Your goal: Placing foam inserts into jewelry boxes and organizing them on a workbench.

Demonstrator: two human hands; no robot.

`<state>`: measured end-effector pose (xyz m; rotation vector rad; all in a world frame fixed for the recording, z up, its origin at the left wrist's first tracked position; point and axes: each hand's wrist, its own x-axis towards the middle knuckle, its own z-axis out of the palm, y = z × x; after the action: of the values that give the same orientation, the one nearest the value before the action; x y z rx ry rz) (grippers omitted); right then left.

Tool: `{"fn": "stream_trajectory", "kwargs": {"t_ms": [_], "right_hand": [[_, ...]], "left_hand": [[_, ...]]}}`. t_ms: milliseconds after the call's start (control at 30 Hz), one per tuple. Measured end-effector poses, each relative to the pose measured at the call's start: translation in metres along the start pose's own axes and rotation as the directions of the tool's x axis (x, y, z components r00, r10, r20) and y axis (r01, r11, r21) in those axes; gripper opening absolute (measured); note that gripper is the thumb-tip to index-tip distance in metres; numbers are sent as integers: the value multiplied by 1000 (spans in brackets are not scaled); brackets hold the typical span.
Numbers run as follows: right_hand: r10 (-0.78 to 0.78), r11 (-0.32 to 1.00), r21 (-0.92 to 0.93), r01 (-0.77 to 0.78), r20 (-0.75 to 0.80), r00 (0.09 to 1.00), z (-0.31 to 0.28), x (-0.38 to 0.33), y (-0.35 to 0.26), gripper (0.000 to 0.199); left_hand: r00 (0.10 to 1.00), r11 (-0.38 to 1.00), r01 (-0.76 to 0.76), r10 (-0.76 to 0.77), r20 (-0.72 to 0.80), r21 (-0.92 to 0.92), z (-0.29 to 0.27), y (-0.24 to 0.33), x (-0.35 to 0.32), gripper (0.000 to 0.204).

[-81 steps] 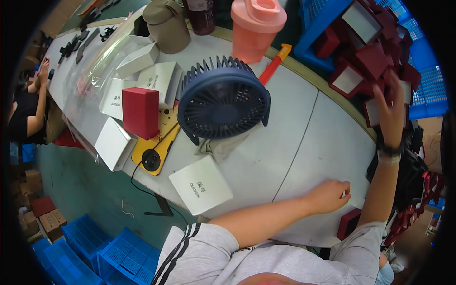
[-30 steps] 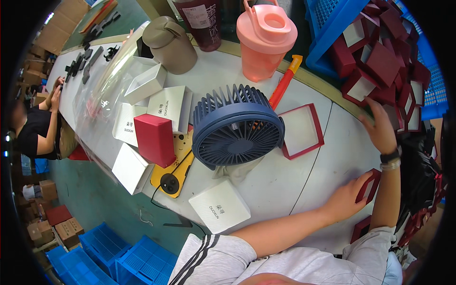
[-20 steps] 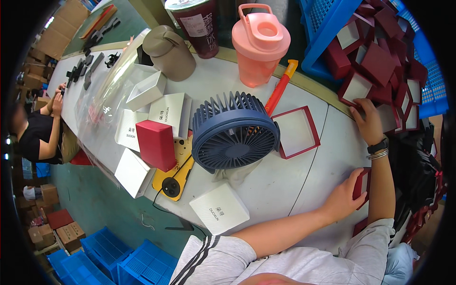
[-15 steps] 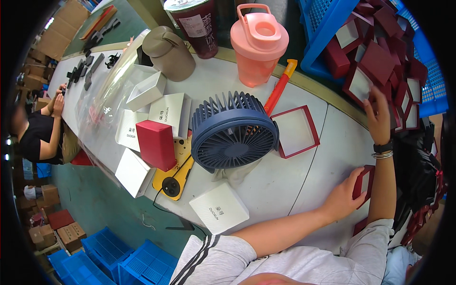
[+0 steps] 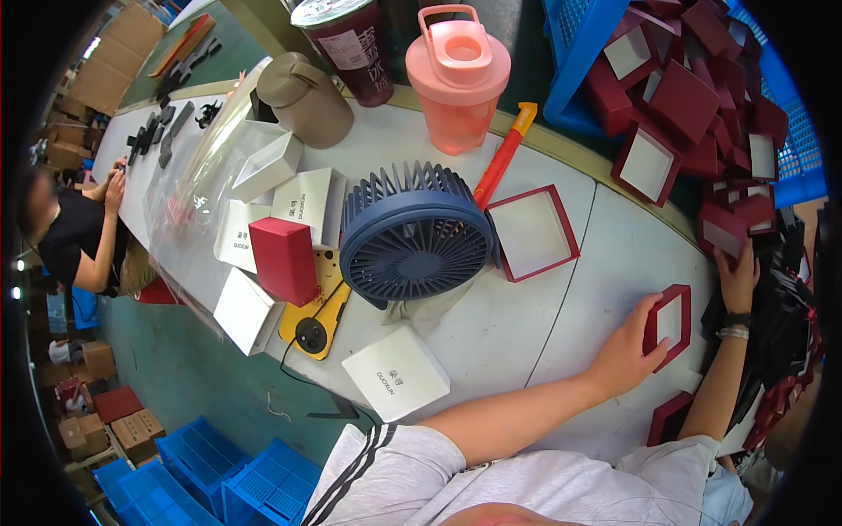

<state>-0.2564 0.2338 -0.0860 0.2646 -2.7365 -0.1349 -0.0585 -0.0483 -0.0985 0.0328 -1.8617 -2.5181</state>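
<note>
My left hand [image 5: 624, 352] grips an open dark red box half [image 5: 669, 326] with a white inside, standing tilted on the table, thumb at its near edge. My right hand [image 5: 739, 282] is at the table's right side, its fingers closed around the lower edge of another dark red box half [image 5: 723, 230]. That piece lies against a heap of similar red box pieces [image 5: 688, 101]. One piece with a white inside [image 5: 647, 165] leans at the table's far edge. Another red piece [image 5: 669, 419] lies below my left hand, partly hidden by my right forearm.
A blue fan [image 5: 418, 241] stands mid-table, beside an open red box half [image 5: 535, 232] and a red-and-yellow cutter [image 5: 507, 153]. Behind are a pink shaker cup [image 5: 458, 79] and a drink cup [image 5: 349, 48]. White boxes [image 5: 396, 373] lie left; a blue crate [image 5: 583, 53] holds the heap.
My right hand has moved nearer, from the piece at the table's far edge to another red box half. My left hand has raised its box half slightly. The view has shifted a little.
</note>
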Motion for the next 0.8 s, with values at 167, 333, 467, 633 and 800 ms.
{"fn": "stream_trajectory", "kwargs": {"t_ms": [167, 333, 467, 633, 800], "right_hand": [[-152, 954, -185, 234, 374, 915, -33, -11, 20, 44], [-169, 937, -248, 246, 295, 941, -33, 4, 18, 28], [-308, 941, -141, 307, 9, 951, -50, 9, -25, 25], [179, 839, 543, -21, -240, 954, -95, 7, -45, 29], [284, 474, 869, -142, 2, 959, -145, -37, -113, 31]], "left_hand": [[1000, 1000, 19, -19, 15, 1, -4, 1, 1, 60], [998, 997, 63, -63, 12, -36, -4, 5, 1, 61], [996, 993, 94, -94, -1, -72, -7, 7, 1, 61], [998, 990, 61, -64, -18, -130, -7, 4, 3, 59], [998, 991, 41, -47, -40, -126, -6, 0, 2, 55]]}}
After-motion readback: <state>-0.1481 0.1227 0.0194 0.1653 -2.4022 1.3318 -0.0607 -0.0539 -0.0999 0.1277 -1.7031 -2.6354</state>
